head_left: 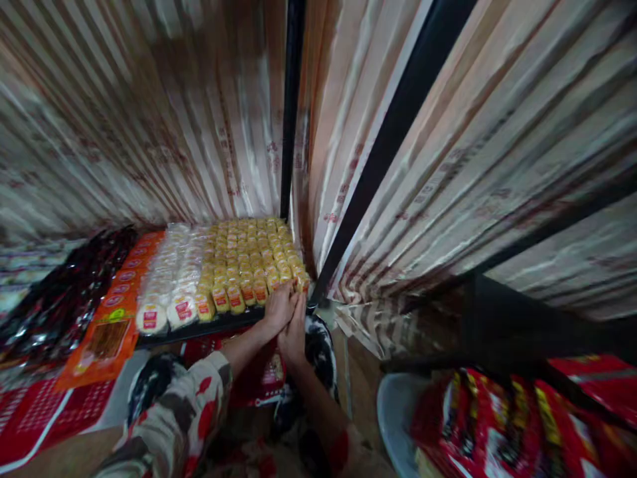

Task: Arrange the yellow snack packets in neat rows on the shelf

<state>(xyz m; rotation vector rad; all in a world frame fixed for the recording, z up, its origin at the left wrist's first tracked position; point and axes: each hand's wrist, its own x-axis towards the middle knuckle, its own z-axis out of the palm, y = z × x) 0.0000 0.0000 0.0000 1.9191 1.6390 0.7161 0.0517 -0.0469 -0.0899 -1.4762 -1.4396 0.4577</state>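
Note:
Rows of small yellow wrapped packets (249, 255) with red labels stand on a dark shelf (199, 326). At their front right corner, my left hand (280, 310) and my right hand (294, 328) are close together. The fingers of both are closed around a yellow packet (301, 282) at the end of the front row; part of it is hidden behind them. Left of the yellow ones are two rows of white round packets (164, 292) in clear wrap, with red labels.
Orange flat packs (112, 332) and dark shiny packs (60, 299) lie further left. A black post (368, 172) rises just right of my hands, before a striped curtain (448, 172). Red and yellow bags (502, 418) fill the lower right, beside a pale rounded container (398, 418).

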